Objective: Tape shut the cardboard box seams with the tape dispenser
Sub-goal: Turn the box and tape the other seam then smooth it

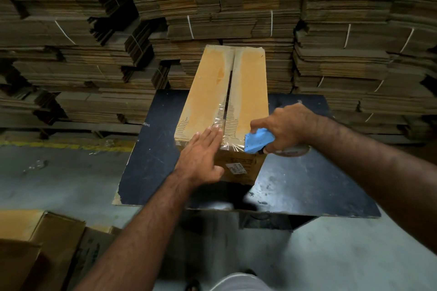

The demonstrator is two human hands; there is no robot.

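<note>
- Cardboard box (224,101) lies long-ways on a dark table (307,184), flaps on top, centre seam (230,85) gaping along most of its length.
- Left hand (201,158): fingers straight and together, flat on the box's near top edge, pressing down clear tape (227,146) there.
- Right hand (283,127): fingers curled round the blue tape dispenser (256,143), firm grip; dispenser nose touches the box's near right corner, tape roll (293,150) partly visible beneath the hand.
- Wrinkled clear tape runs between dispenser and box edge.
- Bundled flat cardboard stacks (236,7) fill the background; more boxes (47,243) on the floor, lower left.
</note>
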